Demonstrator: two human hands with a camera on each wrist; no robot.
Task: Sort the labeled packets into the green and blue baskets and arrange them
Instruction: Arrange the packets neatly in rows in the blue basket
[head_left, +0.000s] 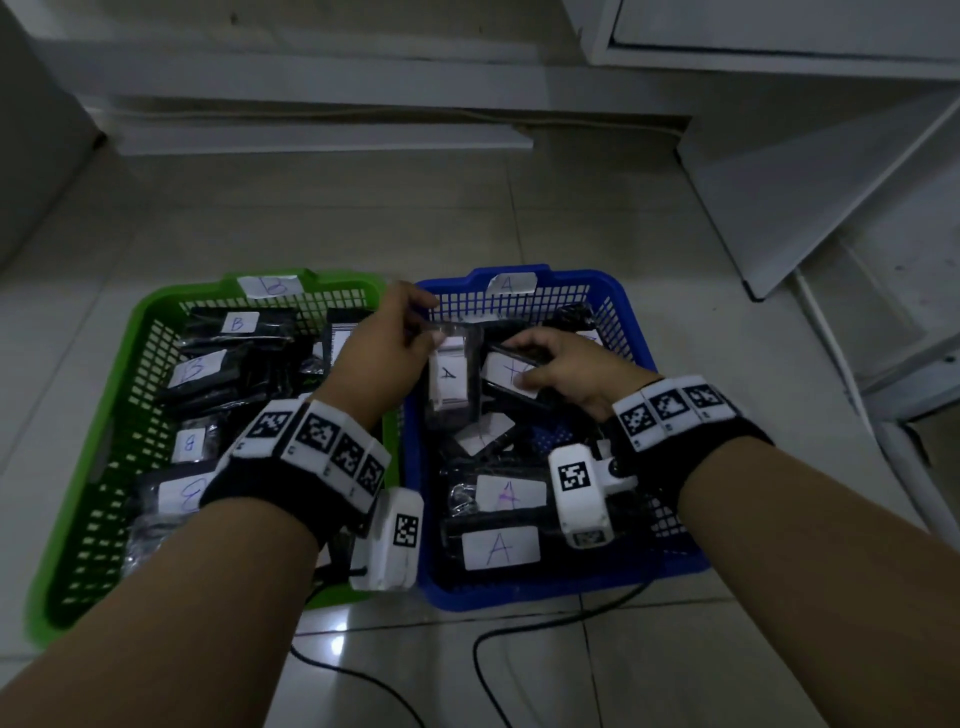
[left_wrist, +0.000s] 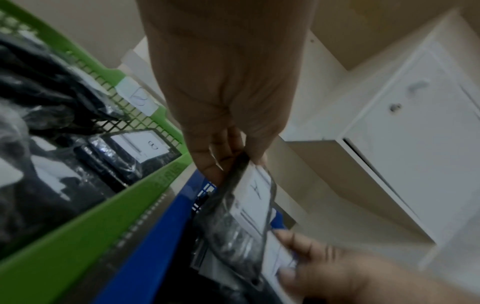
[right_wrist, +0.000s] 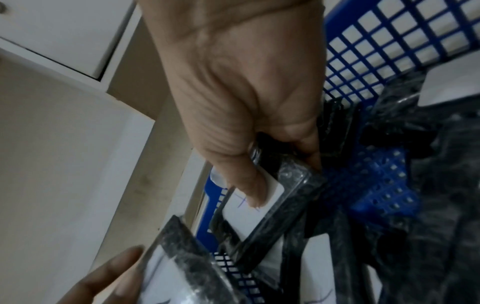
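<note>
Fingers: left hand (head_left: 382, 345) pinches the top edge of an A packet (head_left: 451, 376), thumb and fingertips (left_wrist: 215, 164) tight on the seal so it hangs upright with the label readable; right hand (head_left: 563, 371) grips a second packet (head_left: 511, 374), thumb (right_wrist: 250, 185) pressed flat on its white label, other fingers curled under
Packets: both held ones sit over the far half of the blue basket (head_left: 631, 332); right one's letter is half hidden by the thumb, looks like an A but can't swear to it
Baskets: green basket (head_left: 156, 312) tagged B, full of B packets; blue tagged A, more A packets lying flat near me
Why: guessing the upright hold is for slotting it in on edge, tidier than piling flat
Stage: sorting looks mostly done; this is the arranging bit
Floor: cable (head_left: 519, 631) trailing across the tiles by the blue basket
</note>
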